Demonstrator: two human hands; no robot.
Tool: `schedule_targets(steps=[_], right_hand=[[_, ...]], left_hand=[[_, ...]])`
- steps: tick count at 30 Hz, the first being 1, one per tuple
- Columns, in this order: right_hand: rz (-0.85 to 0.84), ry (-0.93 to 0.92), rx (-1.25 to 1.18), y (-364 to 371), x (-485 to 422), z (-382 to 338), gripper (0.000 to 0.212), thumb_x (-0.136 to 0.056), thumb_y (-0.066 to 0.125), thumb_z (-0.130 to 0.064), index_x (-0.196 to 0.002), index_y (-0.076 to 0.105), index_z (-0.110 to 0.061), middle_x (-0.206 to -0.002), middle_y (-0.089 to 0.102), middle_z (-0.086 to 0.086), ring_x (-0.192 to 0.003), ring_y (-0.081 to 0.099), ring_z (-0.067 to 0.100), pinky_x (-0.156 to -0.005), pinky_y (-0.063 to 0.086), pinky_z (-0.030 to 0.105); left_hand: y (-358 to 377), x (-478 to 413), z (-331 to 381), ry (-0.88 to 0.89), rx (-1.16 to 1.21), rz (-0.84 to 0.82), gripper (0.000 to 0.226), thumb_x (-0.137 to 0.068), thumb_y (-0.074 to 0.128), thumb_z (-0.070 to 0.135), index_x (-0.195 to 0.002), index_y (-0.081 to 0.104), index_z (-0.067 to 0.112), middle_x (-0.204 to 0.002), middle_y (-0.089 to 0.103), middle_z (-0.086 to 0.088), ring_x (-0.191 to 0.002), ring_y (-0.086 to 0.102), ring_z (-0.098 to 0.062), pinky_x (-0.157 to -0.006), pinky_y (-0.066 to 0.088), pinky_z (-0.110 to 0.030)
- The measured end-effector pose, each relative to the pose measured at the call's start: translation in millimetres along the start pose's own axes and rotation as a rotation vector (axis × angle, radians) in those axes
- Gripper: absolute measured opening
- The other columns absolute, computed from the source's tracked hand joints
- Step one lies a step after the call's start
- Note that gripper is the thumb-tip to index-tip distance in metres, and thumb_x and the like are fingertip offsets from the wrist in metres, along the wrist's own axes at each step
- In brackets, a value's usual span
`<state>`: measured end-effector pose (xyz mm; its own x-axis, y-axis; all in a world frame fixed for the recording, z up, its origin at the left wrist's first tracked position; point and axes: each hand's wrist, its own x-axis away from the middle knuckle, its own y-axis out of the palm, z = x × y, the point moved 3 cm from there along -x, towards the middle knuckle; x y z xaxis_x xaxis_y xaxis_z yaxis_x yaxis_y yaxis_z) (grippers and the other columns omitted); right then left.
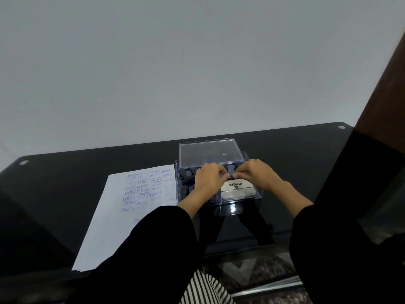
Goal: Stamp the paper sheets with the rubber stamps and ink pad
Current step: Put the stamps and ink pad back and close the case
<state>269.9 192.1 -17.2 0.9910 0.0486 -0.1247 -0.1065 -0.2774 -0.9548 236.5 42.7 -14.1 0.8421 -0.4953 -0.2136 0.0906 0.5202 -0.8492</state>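
On a black table (65, 172), a stack of sheets (114, 227) runs to the near edge, the top one's far half already crowded with blue imprints and its near half bare, so more stamping seems left. Just right of it stands a clear box (256, 191), lid up, holding the shut ink pad (237, 189) and stamps (183, 172). The left hand (209, 178) and right hand (260, 174) curl together at the pad's far edge; what they grip is hidden.

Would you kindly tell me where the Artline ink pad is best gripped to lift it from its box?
Probably from above, pinching its left and far edges: the ink pad lies flat in the near right corner of the clear box, by its walls, so only its top and inner edges look free.
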Motion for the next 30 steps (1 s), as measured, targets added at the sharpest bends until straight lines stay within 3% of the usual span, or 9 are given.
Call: schedule_targets(steps=[5, 11, 15, 17, 20, 21, 23, 25, 30], right_hand=[[0.134, 0.07, -0.078, -16.3, -23.7, 2.6, 0.028, -0.092, 0.055, -0.034, -0.102, 0.072, -0.014, -0.089, 0.072, 0.005, -0.085, 0.063, 0.019, -0.081, 0.053, 0.037], [0.167, 0.216, -0.162, -27.1, -62.0, 13.8, 0.027, -0.093, 0.055, -0.027, -0.109, 0.069, -0.012, -0.1, 0.071, 0.008, -0.089, 0.065, 0.021, -0.084, 0.053, 0.035], [0.143, 0.29, -0.208, -25.9, -89.2, 23.3, 0.024, -0.093, 0.054, -0.023, -0.109, 0.069, -0.012, -0.106, 0.07, 0.008, -0.098, 0.064, 0.021, -0.086, 0.05, 0.032], [0.13, 0.312, -0.211, -22.3, -102.5, 28.1, 0.024, -0.092, 0.054, -0.021, -0.109, 0.069, -0.013, -0.106, 0.07, 0.008, -0.1, 0.063, 0.023, -0.087, 0.048, 0.032], [0.082, 0.347, -0.191, -12.1, -122.6, 35.9, 0.025, -0.092, 0.054, -0.021, -0.112, 0.068, -0.014, -0.117, 0.065, 0.009, -0.112, 0.058, 0.024, -0.092, 0.044, 0.031], [0.059, 0.355, -0.176, -8.1, -129.0, 38.5, 0.026, -0.092, 0.053, -0.022, -0.114, 0.066, -0.015, -0.122, 0.063, 0.009, -0.116, 0.055, 0.024, -0.095, 0.042, 0.032], [0.012, 0.374, -0.157, 1.8, -141.8, 45.5, 0.029, -0.093, 0.052, -0.023, -0.119, 0.064, -0.016, -0.127, 0.06, 0.01, -0.12, 0.051, 0.026, -0.1, 0.039, 0.033], [-0.028, 0.407, -0.157, 12.5, -152.5, 53.2, 0.034, -0.093, 0.052, -0.026, -0.124, 0.059, -0.016, -0.132, 0.055, 0.011, -0.124, 0.048, 0.027, -0.103, 0.037, 0.035], [-0.109, 0.512, -0.153, 34.7, -163.6, 66.4, 0.043, -0.093, 0.053, -0.033, -0.132, 0.052, -0.015, -0.141, 0.047, 0.011, -0.13, 0.042, 0.03, -0.107, 0.034, 0.037]], left_hand=[[-21.8, -26.0, -3.9, 0.001, 0.052, 0.033, 0.023, -0.092, 0.052, 0.016, -0.106, 0.069, 0.011, -0.109, 0.068, -0.005, -0.098, 0.062, -0.02, -0.079, 0.047, -0.028], [-45.7, -62.9, -33.7, -0.053, 0.11, -0.023, 0.031, -0.091, 0.043, 0.005, -0.109, 0.068, 0.009, -0.116, 0.066, -0.008, -0.108, 0.06, -0.022, -0.095, 0.046, -0.031], [-54.0, -86.1, -62.1, -0.1, 0.102, -0.055, 0.032, -0.092, 0.041, 0.004, -0.113, 0.065, 0.007, -0.122, 0.063, -0.009, -0.11, 0.059, -0.023, -0.093, 0.043, -0.027], [-52.4, -97.7, -79.2, -0.129, 0.094, -0.075, 0.032, -0.092, 0.043, 0.006, -0.115, 0.064, 0.008, -0.124, 0.062, -0.01, -0.105, 0.06, -0.022, -0.091, 0.042, -0.026], [-46.8, -112.7, -102.5, -0.179, 0.075, -0.094, 0.033, -0.093, 0.044, 0.01, -0.122, 0.06, 0.01, -0.131, 0.056, -0.011, -0.076, 0.056, -0.014, -0.083, 0.04, -0.024], [-44.4, -116.6, -109.3, -0.205, 0.078, -0.1, 0.034, -0.094, 0.044, 0.011, -0.125, 0.058, 0.01, -0.134, 0.053, -0.012, -0.079, 0.058, -0.016, -0.084, 0.04, -0.025], [-38.0, -123.1, -121.3, -0.262, 0.086, -0.128, 0.038, -0.095, 0.043, 0.013, -0.132, 0.051, 0.009, -0.139, 0.048, -0.014, -0.109, 0.058, -0.027, -0.094, 0.039, -0.026], [-29.6, -127.7, -130.7, -0.328, 0.087, -0.188, 0.043, -0.098, 0.04, 0.018, -0.14, 0.041, 0.008, -0.147, 0.039, -0.014, -0.134, 0.038, -0.029, -0.107, 0.031, -0.03], [-10.4, -129.9, -144.0, -0.424, 0.152, -0.258, 0.05, -0.1, 0.036, 0.023, -0.146, 0.025, 0.006, -0.155, 0.023, -0.01, -0.143, 0.021, -0.027, -0.115, 0.019, -0.032]])
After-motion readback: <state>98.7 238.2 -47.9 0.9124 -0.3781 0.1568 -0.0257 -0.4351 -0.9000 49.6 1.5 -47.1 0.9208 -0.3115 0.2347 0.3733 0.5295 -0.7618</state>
